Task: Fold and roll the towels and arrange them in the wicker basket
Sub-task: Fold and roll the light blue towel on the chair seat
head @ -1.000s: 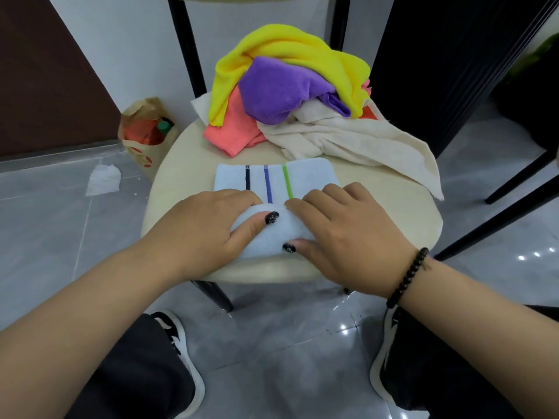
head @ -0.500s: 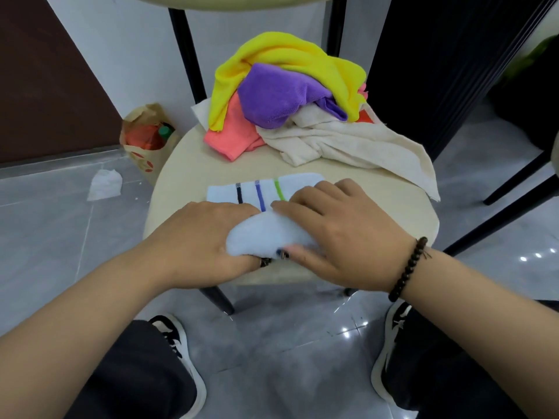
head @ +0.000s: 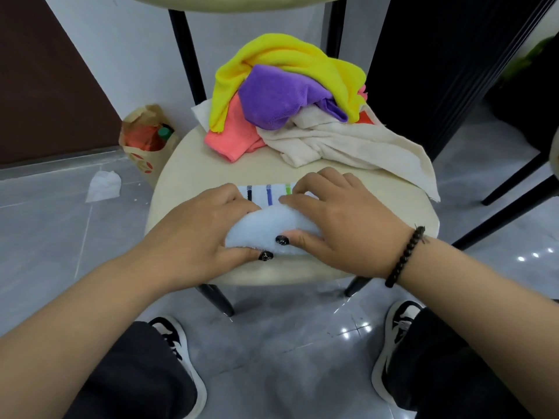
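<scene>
A white towel (head: pixel 266 225) with dark, blue and green stripes lies partly rolled on the round cream stool seat (head: pixel 187 164). My left hand (head: pixel 196 234) grips the roll's left end, thumb under its near edge. My right hand (head: pixel 338 219) curls over the roll's right end, its thumb tucked beneath. Only a short striped strip stays flat beyond the roll. At the back of the seat lies a heap of towels: yellow (head: pixel 290 58), purple (head: pixel 278 98), pink (head: pixel 236 134) and cream (head: pixel 348 140). No wicker basket is in view.
A paper bag (head: pixel 145 140) with a bottle stands on the floor left of the stool, a crumpled tissue (head: pixel 104 186) beside it. Black chair legs (head: pixel 514 204) slant at the right. My knees and shoes are below the seat.
The roll has grown and moved away from me over the striped part. Both hands have shifted forward with it, and less flat towel shows.
</scene>
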A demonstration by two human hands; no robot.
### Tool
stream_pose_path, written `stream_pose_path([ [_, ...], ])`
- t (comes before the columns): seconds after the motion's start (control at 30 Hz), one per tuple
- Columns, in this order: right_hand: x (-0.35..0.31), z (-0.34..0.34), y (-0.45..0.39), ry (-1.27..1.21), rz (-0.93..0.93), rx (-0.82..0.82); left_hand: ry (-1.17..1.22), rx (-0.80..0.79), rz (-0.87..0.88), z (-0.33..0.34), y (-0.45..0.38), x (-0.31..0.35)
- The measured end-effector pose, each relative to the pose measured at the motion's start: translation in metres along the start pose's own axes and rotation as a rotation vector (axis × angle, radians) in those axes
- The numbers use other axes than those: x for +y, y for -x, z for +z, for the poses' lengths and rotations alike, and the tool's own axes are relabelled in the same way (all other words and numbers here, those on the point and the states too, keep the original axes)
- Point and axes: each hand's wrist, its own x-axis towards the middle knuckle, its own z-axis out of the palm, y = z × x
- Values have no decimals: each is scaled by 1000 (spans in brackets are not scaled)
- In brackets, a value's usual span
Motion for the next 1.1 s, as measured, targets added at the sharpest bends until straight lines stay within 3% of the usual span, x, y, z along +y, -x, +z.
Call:
stream_pose_path([
  [0.1, -14, 7, 10, 168, -38, 89, 67, -46, -73, -8, -4, -5],
  [0.3, -13, 6, 7, 152, -30, -62, 202, -74, -205, -13, -2, 2],
  [0.37, -6, -3, 1, 61, -18, -137, 62, 7, -153, -9, 1, 6],
  [0.47, -1, -16, -3, -86, 56, -237, -325, 133, 95, 3, 4, 6],
  [0.53, 3, -23, -4, -176, 120, -336, -349, 153, 139, 7, 3, 4],
  [0.67, 2, -29, -7, -290, 202, -482, 68, 4, 17, 1, -3, 2],
  [0.9, 6, -28, -6, -294, 355, -453, 465, -58, -159, 7, -23, -9],
  [1.0, 15, -27, -16, -377, 417, -501, 560, -11, -227, 9, -30, -12],
  [1.1, 21, -29, -21, -525, 486, -508, 499, 138, -312, 16, -31, -11],
])
